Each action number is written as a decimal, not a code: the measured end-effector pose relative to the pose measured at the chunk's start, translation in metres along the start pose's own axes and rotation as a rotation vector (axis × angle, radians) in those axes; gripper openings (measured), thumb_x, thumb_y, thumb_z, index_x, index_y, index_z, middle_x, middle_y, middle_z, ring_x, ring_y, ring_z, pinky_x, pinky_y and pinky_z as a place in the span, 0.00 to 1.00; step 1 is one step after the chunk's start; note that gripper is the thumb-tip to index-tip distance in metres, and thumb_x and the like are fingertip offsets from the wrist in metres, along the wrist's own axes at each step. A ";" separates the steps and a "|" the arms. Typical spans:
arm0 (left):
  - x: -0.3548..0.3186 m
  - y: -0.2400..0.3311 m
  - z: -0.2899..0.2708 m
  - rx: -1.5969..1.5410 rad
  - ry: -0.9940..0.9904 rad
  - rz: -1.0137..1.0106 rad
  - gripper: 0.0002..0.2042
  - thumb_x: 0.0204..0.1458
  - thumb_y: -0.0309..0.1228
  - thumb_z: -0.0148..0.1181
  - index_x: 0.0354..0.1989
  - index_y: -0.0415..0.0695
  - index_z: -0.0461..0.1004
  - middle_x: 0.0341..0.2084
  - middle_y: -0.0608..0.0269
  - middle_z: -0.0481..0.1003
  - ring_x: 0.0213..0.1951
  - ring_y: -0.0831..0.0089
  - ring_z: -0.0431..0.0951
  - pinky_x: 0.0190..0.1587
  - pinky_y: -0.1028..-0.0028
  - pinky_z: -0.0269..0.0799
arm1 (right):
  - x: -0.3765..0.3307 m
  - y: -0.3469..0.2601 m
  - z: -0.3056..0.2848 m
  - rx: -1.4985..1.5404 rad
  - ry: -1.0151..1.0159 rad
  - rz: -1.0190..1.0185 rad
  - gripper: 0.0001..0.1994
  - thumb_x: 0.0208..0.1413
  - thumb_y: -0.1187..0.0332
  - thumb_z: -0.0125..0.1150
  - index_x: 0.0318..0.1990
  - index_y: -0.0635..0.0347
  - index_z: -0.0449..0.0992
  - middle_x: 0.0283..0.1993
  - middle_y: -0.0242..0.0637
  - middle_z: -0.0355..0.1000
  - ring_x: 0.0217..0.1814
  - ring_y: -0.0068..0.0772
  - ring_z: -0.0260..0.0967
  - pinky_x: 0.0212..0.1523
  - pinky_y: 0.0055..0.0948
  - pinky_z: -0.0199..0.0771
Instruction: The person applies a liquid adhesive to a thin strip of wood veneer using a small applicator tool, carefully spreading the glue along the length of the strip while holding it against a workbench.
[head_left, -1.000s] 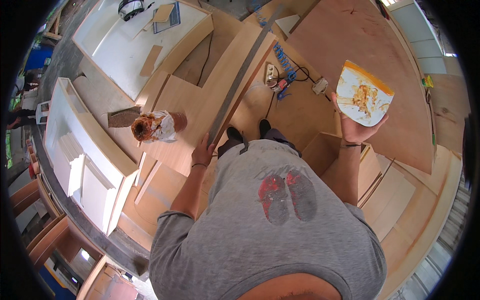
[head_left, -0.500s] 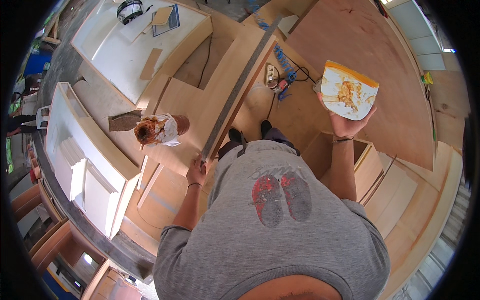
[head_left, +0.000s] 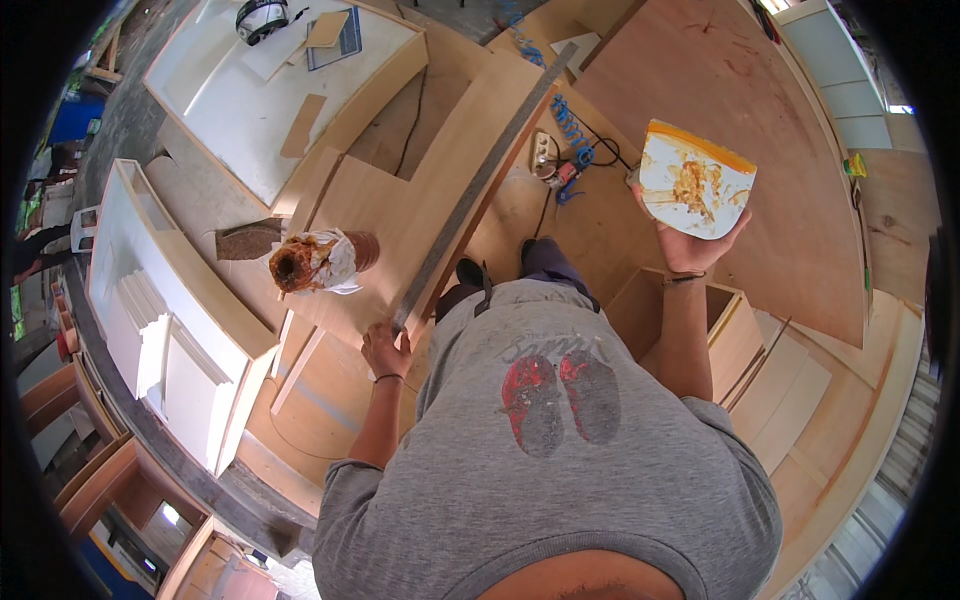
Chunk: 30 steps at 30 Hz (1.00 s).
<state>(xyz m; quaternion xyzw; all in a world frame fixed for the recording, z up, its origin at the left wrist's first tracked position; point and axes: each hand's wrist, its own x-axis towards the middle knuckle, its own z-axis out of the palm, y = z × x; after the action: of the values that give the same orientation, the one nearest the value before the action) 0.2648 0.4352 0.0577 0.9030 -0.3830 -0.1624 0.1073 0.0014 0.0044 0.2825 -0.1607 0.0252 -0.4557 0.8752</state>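
In my right hand (head_left: 697,245) is a white rounded piece with an orange edge (head_left: 693,185); sticky-looking brown stuff is smeared over its middle. The fingers hold it from below and behind, partly hidden. My left hand (head_left: 386,350) rests with fingers spread at the near end of a wooden panel (head_left: 385,215). A dark grey strip (head_left: 470,200) runs along that panel's long edge, its near end beside my left fingertips. On the panel stands a brown-caked cylindrical container (head_left: 290,265) wrapped in crumpled white material (head_left: 342,265), its dark mouth facing up.
White-faced wooden cabinets (head_left: 190,330) stand at left. Sanding sheets (head_left: 345,45) lie on the far one. A blue coiled hose (head_left: 572,125), a power strip (head_left: 541,150) and a red tool (head_left: 560,172) lie beyond my feet. A large brown board (head_left: 760,130) fills the right, with an open box (head_left: 725,325) nearer.
My left hand has shifted slightly up and left, and its fingers have spread from the strip's end onto the panel. My right hand keeps its hold, nearly still.
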 end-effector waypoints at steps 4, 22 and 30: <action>0.014 0.018 -0.004 0.021 -0.029 -0.053 0.31 0.42 0.39 0.65 0.57 0.48 0.65 0.48 0.52 0.68 0.51 0.53 0.68 0.52 0.53 0.62 | 0.003 -0.002 -0.006 -0.004 0.026 -0.019 0.45 0.45 0.27 0.47 0.69 0.39 0.51 0.73 0.36 0.45 0.74 0.54 0.41 0.61 0.81 0.34; 0.244 0.253 0.103 -0.023 0.136 0.355 0.27 0.58 0.44 0.48 0.65 0.49 0.58 0.69 0.53 0.47 0.70 0.54 0.42 0.67 0.50 0.39 | 0.024 -0.066 -0.073 -0.139 0.211 0.259 0.48 0.43 0.21 0.31 0.68 0.38 0.52 0.72 0.37 0.48 0.72 0.58 0.43 0.59 0.82 0.37; 0.165 0.259 0.124 0.083 0.106 0.267 0.24 0.60 0.40 0.45 0.65 0.53 0.58 0.69 0.57 0.49 0.70 0.58 0.44 0.67 0.49 0.40 | 0.021 -0.096 -0.121 0.060 0.303 0.388 0.46 0.45 0.25 0.42 0.68 0.42 0.53 0.72 0.42 0.46 0.72 0.61 0.43 0.57 0.82 0.43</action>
<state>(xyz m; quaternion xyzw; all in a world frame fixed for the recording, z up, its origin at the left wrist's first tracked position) 0.1558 0.1298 -0.0088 0.8549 -0.5000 -0.0830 0.1105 -0.0850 -0.0949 0.1991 -0.0565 0.1730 -0.2985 0.9369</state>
